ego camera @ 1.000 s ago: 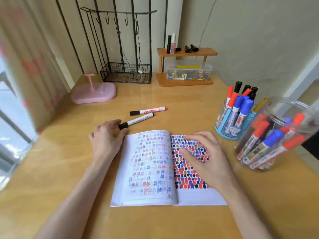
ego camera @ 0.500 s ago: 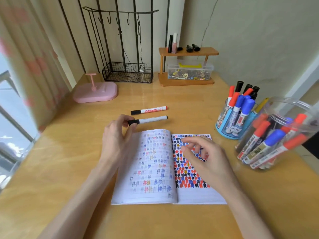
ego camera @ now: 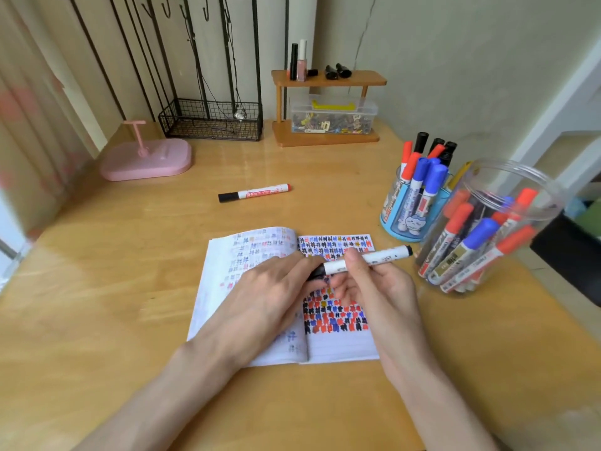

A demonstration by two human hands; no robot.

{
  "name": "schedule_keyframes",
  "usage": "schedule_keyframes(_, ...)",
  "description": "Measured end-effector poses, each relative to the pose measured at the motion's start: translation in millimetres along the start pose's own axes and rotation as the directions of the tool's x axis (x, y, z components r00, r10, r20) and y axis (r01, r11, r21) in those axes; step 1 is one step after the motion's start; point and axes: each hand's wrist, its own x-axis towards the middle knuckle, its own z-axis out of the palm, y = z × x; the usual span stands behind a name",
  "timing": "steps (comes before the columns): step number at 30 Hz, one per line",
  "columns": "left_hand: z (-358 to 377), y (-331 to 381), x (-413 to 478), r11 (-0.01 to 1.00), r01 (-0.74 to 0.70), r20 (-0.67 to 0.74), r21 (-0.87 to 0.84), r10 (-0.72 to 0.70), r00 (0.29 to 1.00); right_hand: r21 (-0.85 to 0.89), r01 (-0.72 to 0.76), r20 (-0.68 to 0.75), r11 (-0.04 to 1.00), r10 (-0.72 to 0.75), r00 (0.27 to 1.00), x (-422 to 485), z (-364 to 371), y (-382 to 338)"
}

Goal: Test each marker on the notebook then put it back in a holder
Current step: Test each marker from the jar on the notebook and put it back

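Now off the desk (ego camera: pixel 130 288), the marker (ego camera: pixel 367 258) hangs over the notebook (ego camera: pixel 338 349), left hand (ego camera: pixel 270 297) gripping its cap (ego camera: pixel 318 271), right hand (ego camera: pixel 380 288) its barrel; uncapping looks next.

The white marker (ego camera: pixel 367 258) is no longer lying beyond the far edge of the notebook (ego camera: pixel 227 255); it is now hanging over the notebook's right page. The left hand (ego camera: pixel 270 297) is gripping its black cap (ego camera: pixel 317 272), having carried it there. The right hand (ego camera: pixel 380 294), lifted off the page, is pinching the barrel.
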Motion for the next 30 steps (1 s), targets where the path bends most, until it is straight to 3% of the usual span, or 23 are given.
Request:
schedule_keyframes(6, -2, 16, 3, 0.998, -0.049, 0.076, -0.051, 0.052, 0.996, -0.019, 0.018, -0.046, 1.000, -0.018, 0.999, -11, -12, 3)
schedule_keyframes(11, 0, 22, 2, 0.997, -0.068, 0.166, 0.024, 0.063, 0.984, -0.019, 0.044, -0.074, 0.999, -0.045, 0.996, -16, -16, 4)
schedule_keyframes(15, 0, 26, 2, 0.998, -0.060, 0.147, 0.022, 0.056, 0.988, -0.084, 0.091, -0.064, 0.992, -0.096, 0.993, -17, -17, 1)
schedule_keyframes(23, -1, 30, 2, 0.975, 0.035, 0.216, -0.219, 0.014, 0.976, -0.159, 0.162, 0.058, 0.974, -0.155, 0.986, -19, -33, 1)
schedule_keyframes(25, -4, 27, -1, 0.912, 0.136, 0.303, -0.387, -0.014, 0.953, -0.146, 0.184, 0.063, 0.972, -0.176, 0.982, -18, -38, -1)
schedule_keyframes(27, -10, 18, -2, 0.764, 0.305, 0.420, -0.568, -0.049, 0.906, -0.024, 0.176, -0.054, 0.984, -0.177, 0.983, -14, -53, -9)
schedule_keyframes(29, -16, 8, -1, 0.640, 0.391, 0.434, -0.661, -0.099, 0.895, -0.006, 0.193, -0.101, 0.981, -0.192, 0.976, -10, -69, -15)
schedule_keyframes(30, -17, 5, 2, 0.628, 0.387, 0.407, -0.675, -0.121, 0.905, -0.066, 0.203, -0.061, 0.977, -0.207, 0.977, -9, -72, -16)
